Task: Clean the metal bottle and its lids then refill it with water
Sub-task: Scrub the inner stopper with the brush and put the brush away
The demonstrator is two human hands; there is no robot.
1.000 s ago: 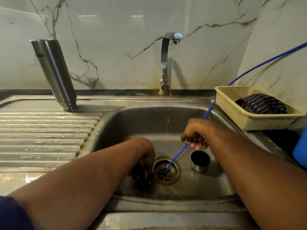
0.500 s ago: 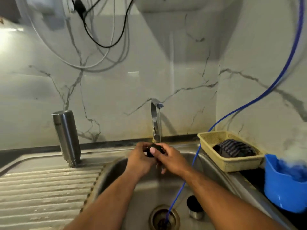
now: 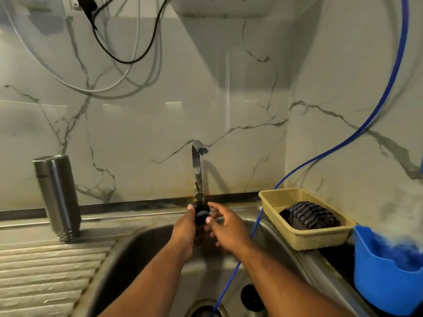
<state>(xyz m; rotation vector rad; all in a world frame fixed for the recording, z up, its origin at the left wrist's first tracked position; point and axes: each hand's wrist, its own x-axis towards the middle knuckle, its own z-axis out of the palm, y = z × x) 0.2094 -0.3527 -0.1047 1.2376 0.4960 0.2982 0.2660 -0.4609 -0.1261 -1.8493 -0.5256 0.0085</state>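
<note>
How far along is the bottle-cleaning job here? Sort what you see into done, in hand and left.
Done, it seems: the bottle stands mouth-down on the draining board, apparently rinsed. In hand: the left hand grips a black lid under the running tap, the right hand beside it. Left: the metal cap lies in the sink; the bottle is not yet refilled or closed.
</note>
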